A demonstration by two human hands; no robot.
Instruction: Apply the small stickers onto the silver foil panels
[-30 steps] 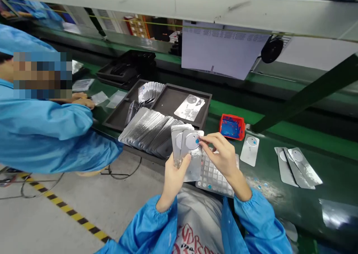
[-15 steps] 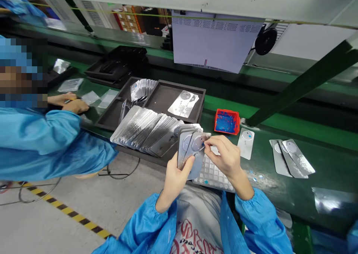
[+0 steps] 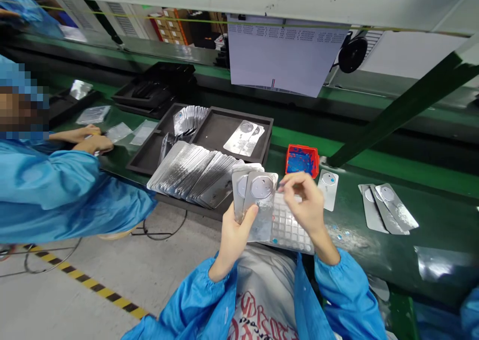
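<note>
Centrally, the left hand (image 3: 234, 230) grips a fanned stack of flat, silvery plates (image 3: 254, 200) with circular insets above the tabletop (image 3: 374, 250); the right hand (image 3: 305, 205), fingers curled, hovers beside them over a gridded translucent tray (image 3: 288, 228).

1. My left hand (image 3: 232, 233) holds a small fan of plates (image 3: 254, 205) upright over the near edge of the belt, thumb pressed across the front one.
2. Each plate is a thin, silvery, rounded rectangle with a pale disc near its top; the front plate faces me, the others splay behind it to the left.
3. My right hand (image 3: 305, 205), fingers curled and blurred, hovers just right of the plates' top edge; whether it pinches anything cannot be told.
4. The grid tray (image 3: 288, 228), clear with square cells, lies flat beneath my right hand, partly behind the plates; a blue dot sits in one near cell.
</note>
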